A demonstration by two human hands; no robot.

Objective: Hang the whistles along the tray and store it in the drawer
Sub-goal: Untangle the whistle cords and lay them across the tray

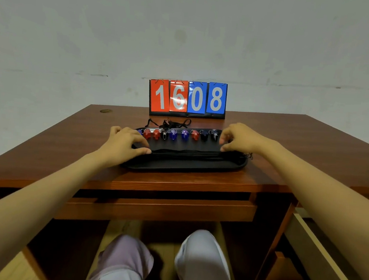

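Note:
A long black oval tray (pixel 183 165) lies on the wooden desk near its front edge. Several whistles (pixel 173 135) in red, blue and black stand in a row along the tray's far rim, their black cords bunched behind (pixel 169 123) and laid flat across the tray. My left hand (pixel 124 143) rests over the tray's left end, thumb and fingers pressing on the cords. My right hand (pixel 238 137) hovers at the right end, fingers curled beside the last black whistle (pixel 214 135); whether it pinches a cord is unclear. The drawer (pixel 163 206) under the desktop sits slightly pulled out.
A flip scoreboard (pixel 188 98) showing 1608 stands behind the tray against the wall. A side drawer or cabinet panel (pixel 315 256) juts out at lower right. My knees (pixel 200 258) are under the desk.

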